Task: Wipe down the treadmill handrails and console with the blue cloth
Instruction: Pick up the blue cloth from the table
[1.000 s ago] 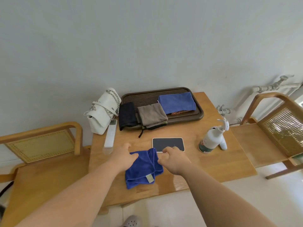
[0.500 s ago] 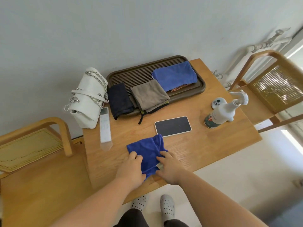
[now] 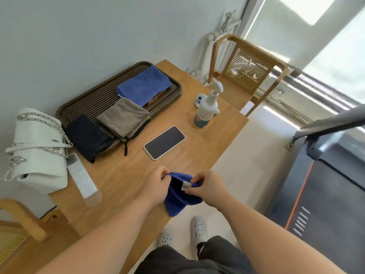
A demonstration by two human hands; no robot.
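The cloth (image 3: 180, 196) is gripped by the left hand (image 3: 156, 187) and right hand (image 3: 209, 188), fingers pinched on its top edge.

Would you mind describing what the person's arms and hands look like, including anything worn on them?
Both forearms are bare, with no sleeve in view. The left hand and right hand wear no gloves, and no rings, watch or bracelet are visible on either.
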